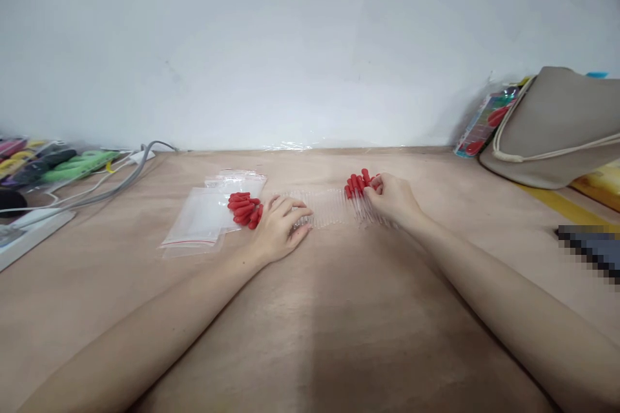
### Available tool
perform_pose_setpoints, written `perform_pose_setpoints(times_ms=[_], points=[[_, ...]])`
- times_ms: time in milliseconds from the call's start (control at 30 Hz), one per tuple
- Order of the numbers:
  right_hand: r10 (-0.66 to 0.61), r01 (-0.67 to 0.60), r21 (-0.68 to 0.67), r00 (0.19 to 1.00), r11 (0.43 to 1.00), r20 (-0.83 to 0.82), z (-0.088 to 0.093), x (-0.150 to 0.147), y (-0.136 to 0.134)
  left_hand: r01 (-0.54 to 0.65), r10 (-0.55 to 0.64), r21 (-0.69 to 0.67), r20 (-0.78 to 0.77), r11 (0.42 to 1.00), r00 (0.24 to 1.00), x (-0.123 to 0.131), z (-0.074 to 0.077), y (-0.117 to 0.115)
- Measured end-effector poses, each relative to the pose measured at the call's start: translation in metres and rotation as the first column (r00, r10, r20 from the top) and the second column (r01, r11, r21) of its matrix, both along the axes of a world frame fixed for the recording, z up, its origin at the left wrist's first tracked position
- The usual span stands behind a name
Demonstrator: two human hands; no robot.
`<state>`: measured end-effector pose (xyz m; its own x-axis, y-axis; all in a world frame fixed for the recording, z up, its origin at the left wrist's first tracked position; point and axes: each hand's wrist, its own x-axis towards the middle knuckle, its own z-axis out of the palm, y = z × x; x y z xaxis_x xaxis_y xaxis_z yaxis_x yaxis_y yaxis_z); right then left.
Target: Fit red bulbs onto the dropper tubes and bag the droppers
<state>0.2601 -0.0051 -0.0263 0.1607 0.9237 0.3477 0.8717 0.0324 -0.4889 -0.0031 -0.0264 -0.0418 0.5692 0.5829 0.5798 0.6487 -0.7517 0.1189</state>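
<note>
A: Location of the clear tubes (327, 208)?
B: Side by side in a row on the surface (232, 348), between the two hands. A pile of red caps (243, 208) lies at the row's left end, partly over the plastic bags (194, 216). A bunch of red-topped tubes (356, 187) lies at the right end, the red ends pointing away from the person.

A: State of each grip?
B: Left hand (283, 229): fingers loosely spread, palm down, over the left end of the row; firm contact cannot be confirmed. Right hand (394, 199): thumb and fingers curl toward each other at the edge of the red-topped bunch. Whether they pinch a tube is hidden; cannot tell.

A: Expected handling?
B: Judgement only. The tubes look thin, light and stiff, probably smooth enough to slip or roll. Glass or plastic is not determinable; best treated as fragile. The caps look soft and rubbery, likely to squash under pressure and to grip skin well.

A: Best hold?
B: For a clear tube, a light pinch around the middle, without bending. For a red-topped one, the tube just below the cap, since squeezing the cap alone may deform it.
</note>
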Motion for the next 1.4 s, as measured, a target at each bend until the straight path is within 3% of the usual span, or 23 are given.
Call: perform_pose_setpoints(times_ms=[567, 767, 867, 1000, 1133, 1200, 1300, 1333, 1400], points=[[-0.037, 0.057, -0.18, 0.993, 0.982, 0.109, 0.007, -0.008, -0.007, -0.005, 0.005, -0.018, 0.003, 1.0, 1.0, -0.001, 0.001, 0.001], [-0.088, 0.101, -0.096, 0.988, 0.99, 0.128, 0.008, -0.01, -0.01, -0.029, 0.029, 0.019, -0.001, 0.999, 1.0, 0.002, 0.001, -0.003], [-0.012, 0.027, -0.079, 0.981, 0.997, 0.192, 0.009, -0.023, -0.015, -0.141, 0.141, 0.069, 0.002, 0.988, 0.99, 0.002, 0.007, -0.002], [0.082, -0.016, -0.224, 0.955, 0.975, 0.286, 0.012, -0.044, -0.017, -0.371, 0.379, 0.152, -0.023, 0.916, 0.925, -0.012, 0.03, 0.014], [0.082, 0.033, -0.33, 0.942, 0.943, 0.326, 0.017, -0.056, -0.011, -0.567, 0.568, 0.028, -0.057, 0.823, 0.821, -0.041, 0.056, 0.037], [0.079, 0.051, -0.365, 0.939, 0.93, 0.333, 0.021, -0.059, -0.007, -0.536, 0.522, -0.06, -0.158, 0.842, 0.838, -0.054, 0.064, 0.042], [0.065, 0.071, -0.397, 0.945, 0.915, 0.319, 0.023, -0.06, -0.002, -0.318, 0.232, -0.248, -0.321, 0.915, 0.918, -0.064, 0.074, 0.041], [0.056, 0.075, -0.395, 0.949, 0.916, 0.311, 0.022, -0.06, -0.001, -0.245, 0.119, -0.348, -0.346, 0.905, 0.931, -0.065, 0.076, 0.039], [0.044, 0.073, -0.384, 0.956, 0.921, 0.288, 0.019, -0.058, 0.002, -0.163, -0.034, -0.533, -0.339, 0.83, 0.94, -0.066, 0.08, 0.035]])
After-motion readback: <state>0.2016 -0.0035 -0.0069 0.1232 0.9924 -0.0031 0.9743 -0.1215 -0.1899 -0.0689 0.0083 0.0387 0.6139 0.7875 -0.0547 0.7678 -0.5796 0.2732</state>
